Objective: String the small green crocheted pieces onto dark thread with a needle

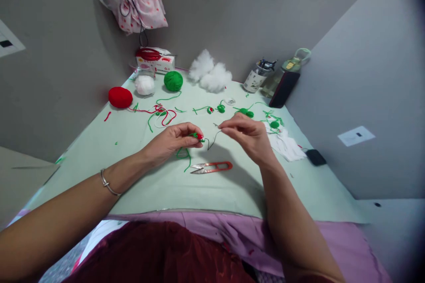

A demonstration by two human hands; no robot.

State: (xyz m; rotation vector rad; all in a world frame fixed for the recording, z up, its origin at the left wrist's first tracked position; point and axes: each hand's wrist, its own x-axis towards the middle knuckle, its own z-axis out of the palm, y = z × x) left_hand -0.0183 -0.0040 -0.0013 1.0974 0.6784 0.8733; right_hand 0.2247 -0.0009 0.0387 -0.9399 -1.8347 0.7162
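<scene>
While the left hand (179, 136) pinches a small red-and-green yarn piece (199, 137) above the middle of the worktop (149, 194), the right hand (249, 133), apart from it, has its fingertips closed on a dark thread (213, 143) that hangs slack between them. Orange-handled snips (214, 170) lie nearby, blades pointing left.

My right hand (247, 136) casts a soft shadow right of the snips (212, 170). Beyond them, the wall (212, 17) looks dim.
</scene>
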